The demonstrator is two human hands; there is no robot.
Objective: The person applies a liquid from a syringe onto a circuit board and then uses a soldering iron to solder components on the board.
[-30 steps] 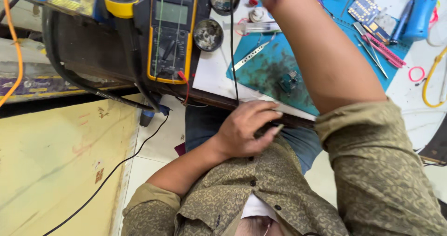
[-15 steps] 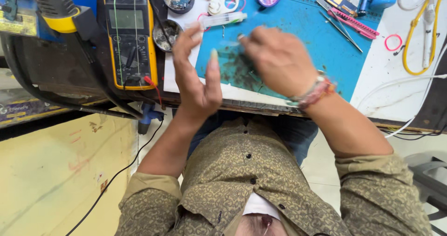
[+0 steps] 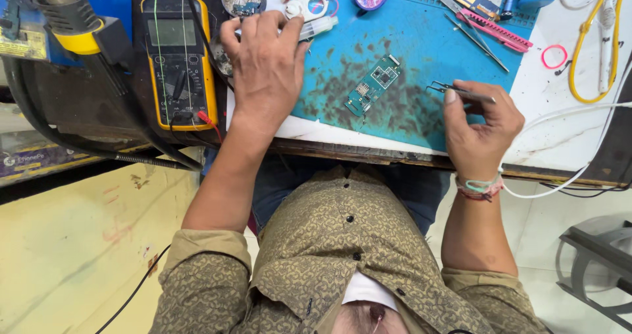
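Since the earlier frame, the left hand has been moved up from the mat's edge and is laid, fingers spread, over what seems a clear syringe beside the yellow multimeter. A small green circuit board is left flat on the stained blue mat, midway between the hands. At the right, slim metal tweezers are pinched in the right hand, tips pointed toward the board and apart from it.

Right hand grips tweezers near circuit board; left hand flat.
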